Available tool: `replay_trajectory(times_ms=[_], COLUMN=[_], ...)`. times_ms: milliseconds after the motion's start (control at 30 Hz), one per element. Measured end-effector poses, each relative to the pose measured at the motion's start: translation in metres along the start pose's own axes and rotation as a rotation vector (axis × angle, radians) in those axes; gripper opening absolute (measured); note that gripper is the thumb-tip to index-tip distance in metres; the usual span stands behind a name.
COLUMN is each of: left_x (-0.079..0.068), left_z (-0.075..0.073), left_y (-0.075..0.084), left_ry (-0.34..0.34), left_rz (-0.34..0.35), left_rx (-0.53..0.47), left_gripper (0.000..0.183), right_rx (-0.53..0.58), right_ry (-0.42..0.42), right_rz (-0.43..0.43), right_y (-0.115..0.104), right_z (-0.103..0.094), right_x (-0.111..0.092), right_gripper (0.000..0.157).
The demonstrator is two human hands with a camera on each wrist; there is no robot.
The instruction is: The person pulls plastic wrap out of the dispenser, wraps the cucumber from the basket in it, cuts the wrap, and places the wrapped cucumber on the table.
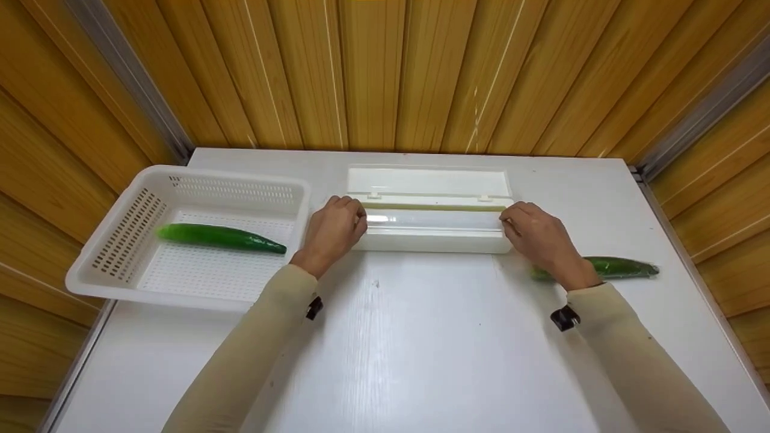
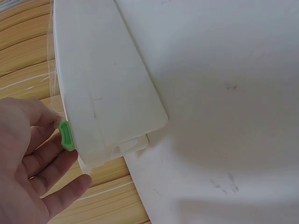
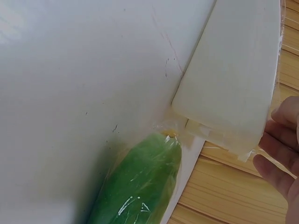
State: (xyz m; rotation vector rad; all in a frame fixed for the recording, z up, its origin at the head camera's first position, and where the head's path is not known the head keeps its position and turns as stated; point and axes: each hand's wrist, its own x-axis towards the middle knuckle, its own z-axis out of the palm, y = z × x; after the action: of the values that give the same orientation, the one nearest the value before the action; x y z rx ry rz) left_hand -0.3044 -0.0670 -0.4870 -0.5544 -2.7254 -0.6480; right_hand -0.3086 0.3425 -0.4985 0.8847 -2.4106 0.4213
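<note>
While the left hand (image 1: 337, 227) pinches one end of the clear wrap (image 1: 433, 220), the right hand (image 1: 537, 231) pinches the other end. The hands are well apart, one at each end of the long white box (image 1: 433, 243), likely so that the wrap lies flat and does not bunch up in the middle. The wrap is between the two hands, over the open top of the box. In the left wrist view, a small green piece (image 2: 67, 135) sits by the left fingers at the box's edge. The lid (image 1: 428, 180) is tipped back, away from the person, which seems to give the hands room to reach the wrap.

On the counter (image 1: 421, 337), a wrapped cucumber (image 1: 622, 267) lies to the right of the box, partly hidden by the right arm, maybe put there to be out of the way. Past the left hand is a white basket (image 1: 168, 299). Another cucumber (image 1: 219, 237) lies inside it and looks bare. The basket's sides probably stop it from rolling off.
</note>
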Motion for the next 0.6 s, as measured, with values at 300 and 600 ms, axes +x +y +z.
replay_trajectory(times_ms=[300, 600], left_x=[0.0035, 0.0047], left_z=[-0.0019, 0.0003], left_y=[0.0007, 0.0016], left_ry=[-0.011, 0.027], left_rz=[-0.052, -0.063], left_rx=[-0.023, -0.040], left_gripper=[0.007, 0.006], right_rx=[0.104, 0.192], right_ry=[-0.007, 0.021], right_rz=[0.155, 0.262], right_y=[-0.0014, -0.0034], right_z=[0.0005, 0.0021], right_x=[-0.0021, -0.0034], right_gripper=[0.011, 0.012])
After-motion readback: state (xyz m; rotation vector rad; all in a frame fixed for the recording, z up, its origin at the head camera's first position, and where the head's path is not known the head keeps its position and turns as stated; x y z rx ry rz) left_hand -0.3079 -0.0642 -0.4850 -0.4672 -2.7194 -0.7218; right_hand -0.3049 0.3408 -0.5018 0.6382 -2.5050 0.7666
